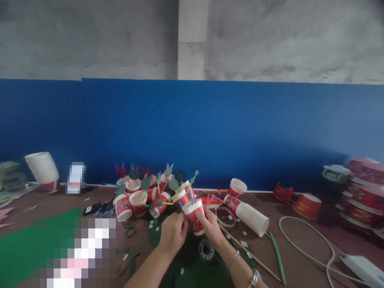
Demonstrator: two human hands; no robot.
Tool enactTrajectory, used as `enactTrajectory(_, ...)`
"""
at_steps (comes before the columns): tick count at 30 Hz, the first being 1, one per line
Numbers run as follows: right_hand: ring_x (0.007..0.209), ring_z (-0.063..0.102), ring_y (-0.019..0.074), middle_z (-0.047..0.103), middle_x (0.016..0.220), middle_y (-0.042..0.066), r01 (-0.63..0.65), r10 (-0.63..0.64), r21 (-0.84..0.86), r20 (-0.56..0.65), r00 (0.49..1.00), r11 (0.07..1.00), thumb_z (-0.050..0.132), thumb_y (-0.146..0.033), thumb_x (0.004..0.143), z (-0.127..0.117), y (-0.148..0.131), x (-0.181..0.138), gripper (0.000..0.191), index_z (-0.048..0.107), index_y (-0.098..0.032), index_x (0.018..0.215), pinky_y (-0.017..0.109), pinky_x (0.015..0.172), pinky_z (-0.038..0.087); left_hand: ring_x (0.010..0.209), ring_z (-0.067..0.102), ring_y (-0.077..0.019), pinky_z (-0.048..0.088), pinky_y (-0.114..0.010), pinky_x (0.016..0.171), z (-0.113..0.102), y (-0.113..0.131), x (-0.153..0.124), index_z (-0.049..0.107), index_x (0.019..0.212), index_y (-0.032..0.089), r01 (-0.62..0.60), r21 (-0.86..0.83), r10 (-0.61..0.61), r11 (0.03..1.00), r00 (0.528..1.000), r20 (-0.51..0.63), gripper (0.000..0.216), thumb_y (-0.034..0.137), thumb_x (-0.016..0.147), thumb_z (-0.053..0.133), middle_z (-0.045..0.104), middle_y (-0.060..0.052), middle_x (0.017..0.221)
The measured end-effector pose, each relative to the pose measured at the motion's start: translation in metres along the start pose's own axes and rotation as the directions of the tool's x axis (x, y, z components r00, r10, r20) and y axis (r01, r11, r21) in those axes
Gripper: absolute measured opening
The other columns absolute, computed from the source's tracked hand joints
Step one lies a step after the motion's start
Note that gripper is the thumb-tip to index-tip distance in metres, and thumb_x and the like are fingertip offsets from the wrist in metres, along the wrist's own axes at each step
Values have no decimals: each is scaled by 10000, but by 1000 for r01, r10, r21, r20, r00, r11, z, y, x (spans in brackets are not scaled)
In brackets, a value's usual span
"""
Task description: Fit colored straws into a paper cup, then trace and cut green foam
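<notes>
A red and white paper cup (194, 212) is in my right hand (212, 229), tilted, with its white rim up and the thumb on its side. Close against the cup's left side, my left hand (174, 231) has its fingers curled together; whatever they pinch, if anything, is hidden. Behind both hands stands a cluster of similar cups (138, 202), several bearing coloured straws and grey or red paper cutouts (145, 183) with rabbit-like ears. Below the held cup lies a dark roll with a pale hollow core (207, 249).
Right of my hands lie a stack of paper cups (253, 218), a thin wooden stick (255, 258), a green strip (277, 259) and a white cable (330, 248). Green sheet material (33, 248) covers the left. Red tubs (364, 200) are piled far right. A blue panel (210, 132) bounds the back.
</notes>
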State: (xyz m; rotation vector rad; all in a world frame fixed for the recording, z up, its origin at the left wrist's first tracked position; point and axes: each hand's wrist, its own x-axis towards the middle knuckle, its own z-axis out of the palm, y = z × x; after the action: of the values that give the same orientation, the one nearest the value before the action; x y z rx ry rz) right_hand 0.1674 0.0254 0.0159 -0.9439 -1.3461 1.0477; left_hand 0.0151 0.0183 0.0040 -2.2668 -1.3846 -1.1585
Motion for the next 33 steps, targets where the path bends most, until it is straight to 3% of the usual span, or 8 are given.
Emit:
enactTrajectory(24, 681, 565, 189, 658, 750, 60, -20, 20, 9, 12, 1000, 1000, 610, -527, 735, -4, 8, 1, 451, 631, -97, 872, 269, 604, 455, 446, 510, -141, 299, -268, 491, 2, -1, -1, 471, 512, 196, -82, -18, 80, 996, 992, -95, 325, 151, 828, 414, 518, -9, 442)
enactTrajectory(33, 733, 585, 218, 670, 778, 70, -17, 17, 13, 16, 1000, 1000, 606, -532, 735, -3, 3, 1, 440, 632, -110, 857, 303, 660, 480, 455, 507, -137, 317, -254, 497, 0, -1, 1, 470, 522, 200, -78, -60, 73, 995, 994, -83, 326, 155, 839, 407, 513, -5, 455)
